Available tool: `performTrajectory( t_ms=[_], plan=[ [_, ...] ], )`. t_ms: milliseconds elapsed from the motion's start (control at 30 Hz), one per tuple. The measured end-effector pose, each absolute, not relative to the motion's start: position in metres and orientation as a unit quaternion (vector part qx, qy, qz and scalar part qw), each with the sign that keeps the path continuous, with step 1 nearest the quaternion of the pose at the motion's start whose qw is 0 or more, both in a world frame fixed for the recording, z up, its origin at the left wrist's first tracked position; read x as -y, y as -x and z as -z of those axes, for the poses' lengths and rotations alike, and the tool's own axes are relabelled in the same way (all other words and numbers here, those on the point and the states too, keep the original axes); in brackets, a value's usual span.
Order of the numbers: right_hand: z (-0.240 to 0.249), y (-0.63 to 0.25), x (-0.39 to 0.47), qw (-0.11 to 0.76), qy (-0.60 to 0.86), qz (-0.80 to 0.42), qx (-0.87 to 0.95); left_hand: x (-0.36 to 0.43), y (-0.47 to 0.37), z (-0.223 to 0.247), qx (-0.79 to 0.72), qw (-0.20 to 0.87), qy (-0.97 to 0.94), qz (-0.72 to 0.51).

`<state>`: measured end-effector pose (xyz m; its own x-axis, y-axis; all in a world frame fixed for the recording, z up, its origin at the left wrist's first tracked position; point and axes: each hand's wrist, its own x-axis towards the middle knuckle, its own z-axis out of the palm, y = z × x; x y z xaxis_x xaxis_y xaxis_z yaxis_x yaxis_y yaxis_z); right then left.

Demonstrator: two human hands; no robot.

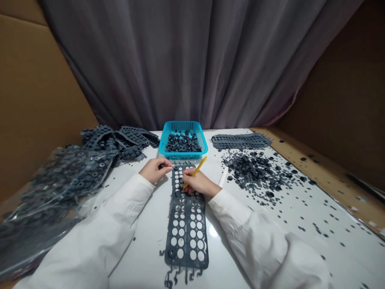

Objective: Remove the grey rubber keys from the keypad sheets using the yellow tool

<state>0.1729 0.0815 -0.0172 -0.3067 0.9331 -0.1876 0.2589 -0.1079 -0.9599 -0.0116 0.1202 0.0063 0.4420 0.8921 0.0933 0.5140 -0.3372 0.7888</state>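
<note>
A dark rubber sheet [188,224] with rows of round holes lies lengthwise on the white table. My right hand [197,182] is closed round a yellow pen-like tool [201,164], its lower end down at the sheet's upper part. At the sheet's upper left edge is my left hand [156,169], fingers curled, with a small dark piece [161,165] held in them. One dark ring [171,252] sits in the sheet's lower left corner. Just beyond the sheet stands a blue basket [183,154] holding many small dark rings.
Clear bags of dark rings [75,172] lie at the left, below a heap of perforated sheets [120,140]. Stacked strips [240,141] lie at the back right, behind scattered dark bits [258,172]. A white stick [223,176] is beside my right wrist. A grey curtain [150,60] hangs behind.
</note>
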Motion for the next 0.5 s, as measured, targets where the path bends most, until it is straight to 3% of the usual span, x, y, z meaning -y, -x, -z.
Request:
performTrajectory(
  t_ms=[67, 233, 500],
  plan=[
    [0.017, -0.173, -0.081, 0.309, 0.501, -0.55, 0.592, -0.121, 0.011, -0.006, -0.461, 0.393, -0.746, -0.277],
    [0.017, -0.174, -0.081, 0.317, 0.499, -0.548, 0.591, -0.113, 0.001, -0.009, -0.384, 0.686, -0.539, -0.304],
    [0.019, -0.175, -0.081, 0.32, 0.491, -0.559, 0.587, -0.108, -0.002, -0.021, -0.321, 0.781, -0.397, -0.36]
  ],
)
